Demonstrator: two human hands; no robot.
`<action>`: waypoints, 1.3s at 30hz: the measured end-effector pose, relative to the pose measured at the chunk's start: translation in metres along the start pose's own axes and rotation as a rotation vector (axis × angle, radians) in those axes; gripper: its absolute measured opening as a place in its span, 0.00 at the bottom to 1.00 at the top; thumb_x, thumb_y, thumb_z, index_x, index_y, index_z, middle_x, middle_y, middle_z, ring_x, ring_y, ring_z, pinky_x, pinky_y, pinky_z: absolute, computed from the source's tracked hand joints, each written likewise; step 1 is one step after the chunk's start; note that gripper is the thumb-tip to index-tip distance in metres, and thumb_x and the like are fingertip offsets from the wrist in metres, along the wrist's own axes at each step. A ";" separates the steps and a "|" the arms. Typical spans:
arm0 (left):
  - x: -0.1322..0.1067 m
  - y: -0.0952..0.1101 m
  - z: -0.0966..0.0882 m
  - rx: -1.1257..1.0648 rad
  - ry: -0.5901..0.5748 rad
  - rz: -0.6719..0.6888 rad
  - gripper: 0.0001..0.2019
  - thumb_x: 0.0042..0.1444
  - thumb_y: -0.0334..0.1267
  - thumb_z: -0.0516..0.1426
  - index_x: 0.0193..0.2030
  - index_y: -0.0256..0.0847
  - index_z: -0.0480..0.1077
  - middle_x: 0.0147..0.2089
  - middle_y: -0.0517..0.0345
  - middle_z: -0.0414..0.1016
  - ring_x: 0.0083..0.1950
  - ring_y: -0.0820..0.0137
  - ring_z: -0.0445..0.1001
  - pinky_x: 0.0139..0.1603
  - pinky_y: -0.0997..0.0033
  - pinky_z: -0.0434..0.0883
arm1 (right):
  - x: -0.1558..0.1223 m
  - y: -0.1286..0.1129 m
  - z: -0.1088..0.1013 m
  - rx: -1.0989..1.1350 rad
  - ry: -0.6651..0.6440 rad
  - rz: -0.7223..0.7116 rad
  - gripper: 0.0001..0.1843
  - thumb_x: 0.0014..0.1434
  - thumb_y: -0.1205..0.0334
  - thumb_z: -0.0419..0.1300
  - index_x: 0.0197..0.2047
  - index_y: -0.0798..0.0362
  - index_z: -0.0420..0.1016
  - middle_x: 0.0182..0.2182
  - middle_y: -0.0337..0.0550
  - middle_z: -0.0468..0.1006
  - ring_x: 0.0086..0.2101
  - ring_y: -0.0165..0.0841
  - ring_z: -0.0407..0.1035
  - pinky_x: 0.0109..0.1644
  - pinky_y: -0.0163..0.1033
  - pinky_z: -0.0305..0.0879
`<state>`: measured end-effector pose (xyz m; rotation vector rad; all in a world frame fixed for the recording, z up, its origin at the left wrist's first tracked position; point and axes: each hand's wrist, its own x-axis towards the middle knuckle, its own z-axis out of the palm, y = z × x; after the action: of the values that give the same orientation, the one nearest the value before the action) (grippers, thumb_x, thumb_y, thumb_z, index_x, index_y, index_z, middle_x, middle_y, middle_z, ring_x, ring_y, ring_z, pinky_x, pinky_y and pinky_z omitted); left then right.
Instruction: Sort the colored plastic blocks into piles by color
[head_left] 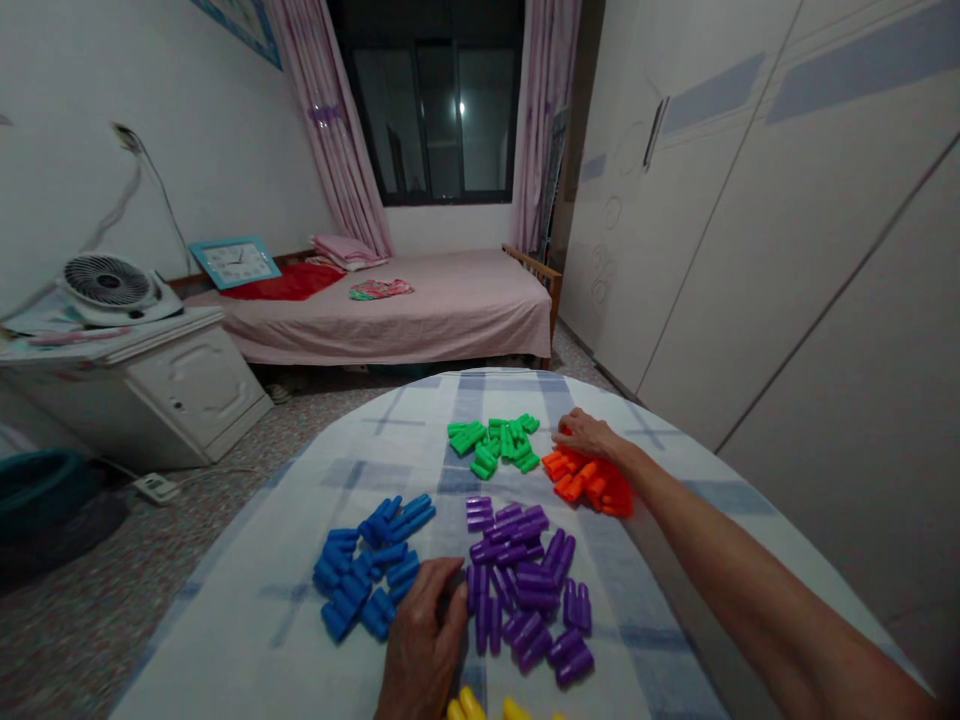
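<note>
Your right hand [589, 435]: fingers bunched on orange pegs [592, 487], pile spreading right of them, grasp unclear | your left hand [424, 640]: fingers curled, purple pegs [525, 590] touching just right, blue pegs [367, 570] left.

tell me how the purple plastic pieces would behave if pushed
The purple rounded plastic pieces look small, stiff and probably light. Their tube-like shape suggests they may roll, though the checked tablecloth likely slows them. Lying loose beside the left hand, they would probably scatter rather than slide together.
</note>
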<state>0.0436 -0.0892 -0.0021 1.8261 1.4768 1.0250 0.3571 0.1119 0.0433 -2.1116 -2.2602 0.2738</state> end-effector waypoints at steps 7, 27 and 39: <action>-0.001 0.004 -0.001 0.002 -0.004 0.003 0.14 0.61 0.44 0.49 0.46 0.42 0.71 0.46 0.49 0.74 0.49 0.60 0.72 0.50 0.59 0.70 | -0.053 0.005 -0.014 0.018 0.001 -0.047 0.21 0.60 0.50 0.51 0.51 0.52 0.72 0.54 0.54 0.68 0.49 0.43 0.67 0.51 0.47 0.61; 0.002 0.000 0.000 0.021 -0.020 0.062 0.13 0.60 0.42 0.49 0.46 0.40 0.70 0.46 0.50 0.73 0.48 0.61 0.71 0.50 0.58 0.69 | -0.125 0.069 0.031 0.469 0.557 0.349 0.30 0.61 0.47 0.41 0.57 0.56 0.67 0.56 0.54 0.69 0.58 0.43 0.59 0.62 0.50 0.53; 0.001 0.000 0.001 0.066 -0.009 0.137 0.12 0.59 0.36 0.49 0.45 0.40 0.70 0.44 0.51 0.73 0.47 0.64 0.72 0.50 0.61 0.69 | -0.183 0.027 0.054 0.459 0.772 0.204 0.28 0.61 0.48 0.43 0.60 0.51 0.62 0.57 0.52 0.65 0.58 0.42 0.58 0.62 0.53 0.54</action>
<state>0.0440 -0.0882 -0.0025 1.9991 1.4115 1.0428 0.3898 -0.0741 0.0034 -1.7709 -1.3937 -0.0281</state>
